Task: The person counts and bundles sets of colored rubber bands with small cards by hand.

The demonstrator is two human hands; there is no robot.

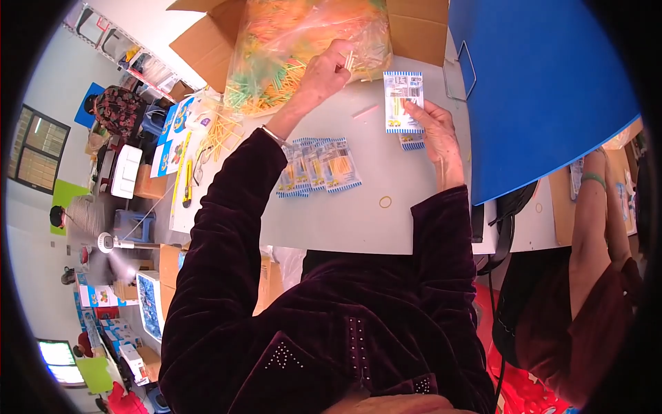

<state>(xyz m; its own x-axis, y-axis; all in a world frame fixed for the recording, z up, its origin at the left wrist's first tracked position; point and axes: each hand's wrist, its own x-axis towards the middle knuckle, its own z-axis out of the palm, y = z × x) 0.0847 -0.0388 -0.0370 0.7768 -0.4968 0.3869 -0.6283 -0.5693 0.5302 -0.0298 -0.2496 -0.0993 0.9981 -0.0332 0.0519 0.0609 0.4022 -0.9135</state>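
Observation:
My left hand is closed on a few pale sticks at the near edge of a large clear plastic bag full of orange, green and pale sticks. On the right, my right hand grips a small printed packet with blue striped ends, its thumb across the front. Part of another striped packet shows just below it. Several similar packets lie overlapping on the white table, below my left hand.
A cardboard box surrounds the bag. A rubber band lies near the table's front edge. Loose sticks, printed cards and a yellow cutter are at left. A blue panel stands at right, beyond it a co-worker's arm.

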